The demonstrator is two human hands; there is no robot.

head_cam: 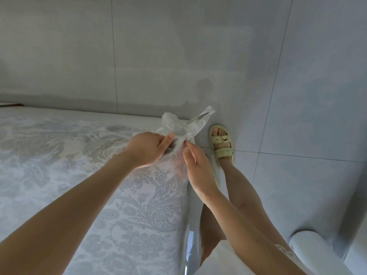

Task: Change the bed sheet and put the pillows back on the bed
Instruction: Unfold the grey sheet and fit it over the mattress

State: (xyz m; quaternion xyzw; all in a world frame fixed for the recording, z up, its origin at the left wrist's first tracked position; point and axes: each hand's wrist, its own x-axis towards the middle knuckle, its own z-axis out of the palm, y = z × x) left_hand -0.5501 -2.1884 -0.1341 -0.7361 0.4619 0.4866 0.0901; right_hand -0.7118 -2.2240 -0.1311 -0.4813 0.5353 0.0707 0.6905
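Gripping the bunched corner (178, 126) of the bed sheet (79, 165), spread flat to your left: your left hand (148, 148), fingers curled round it; your right hand (199, 169), fingertips pinching it. Sandal (221, 144) beside, on tiles (297, 175).

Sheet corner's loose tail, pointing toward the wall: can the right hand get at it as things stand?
Probably yes: the right hand pinches the bunched sheet right beside the loose tail, with nothing between them.
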